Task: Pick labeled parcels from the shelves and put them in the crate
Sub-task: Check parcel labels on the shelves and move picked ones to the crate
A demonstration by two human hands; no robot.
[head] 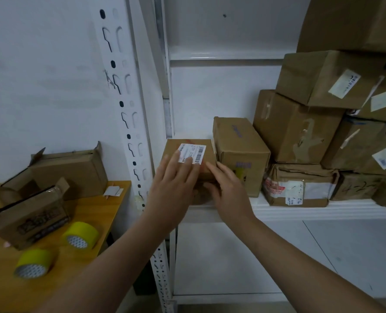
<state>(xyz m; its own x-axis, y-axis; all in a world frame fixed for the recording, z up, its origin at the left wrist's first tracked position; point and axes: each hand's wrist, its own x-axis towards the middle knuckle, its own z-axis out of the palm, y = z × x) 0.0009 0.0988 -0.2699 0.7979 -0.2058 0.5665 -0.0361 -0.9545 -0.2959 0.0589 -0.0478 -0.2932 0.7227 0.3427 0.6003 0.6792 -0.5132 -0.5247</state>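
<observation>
Resting at left end of shelf [300,211]: labelled parcel [174,147]. Left hand [176,179] flat, fingers spread over its top; right hand [228,190] straight-fingered against its side, apparently bracing it for lifting. Crate unseen.

Matt brown cardboard parcel [188,152] with white paper label [193,153], white painted metal shelf [300,211], smooth wooden counter [79,222], glossy yellow tape rolls [81,233]

Dim, flat, cool light, soft shadows. Cartons [29,213] at 8 o'clock blurred; shelf post [129,123] bows from wide-angle distortion.
</observation>
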